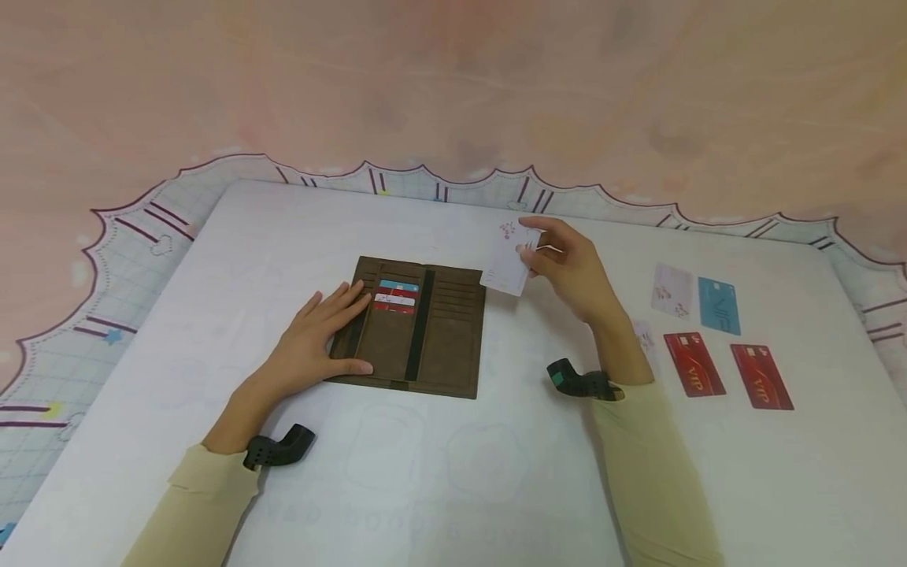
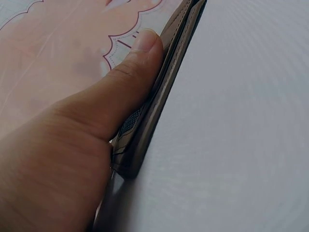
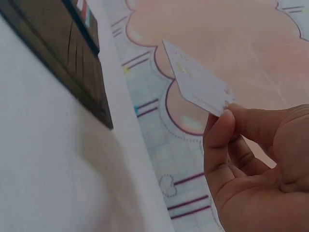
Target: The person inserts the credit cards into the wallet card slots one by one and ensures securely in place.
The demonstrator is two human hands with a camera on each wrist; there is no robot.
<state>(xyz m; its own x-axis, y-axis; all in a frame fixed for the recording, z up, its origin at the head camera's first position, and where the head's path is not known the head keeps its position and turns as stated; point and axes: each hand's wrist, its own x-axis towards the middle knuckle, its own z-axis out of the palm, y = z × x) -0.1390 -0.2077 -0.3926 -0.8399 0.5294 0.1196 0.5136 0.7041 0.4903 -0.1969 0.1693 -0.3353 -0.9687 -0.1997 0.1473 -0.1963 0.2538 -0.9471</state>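
A brown bifold wallet [image 1: 453,354] lies opened flat on the white table. Several cards [image 1: 397,298], blue, red and white, stick up from slots in its left half. My left hand [image 1: 305,346] rests on the wallet's left side with fingers spread; in the left wrist view the thumb [image 2: 130,72] lies along its edge. Between thumb and fingers, my right hand [image 1: 567,264] pinches a white card [image 1: 509,260] with small pink marks. That card is raised above the table, by the wallet's upper right corner. The right wrist view shows the card [image 3: 193,79] held at one end, tilted.
To the right lie two red VIP cards [image 1: 694,364], a blue VIP card [image 1: 719,305] and a white card [image 1: 671,291]. Another white card [image 1: 645,339] is partly hidden by the right wrist. A patterned cloth [image 1: 142,228] borders the table top.
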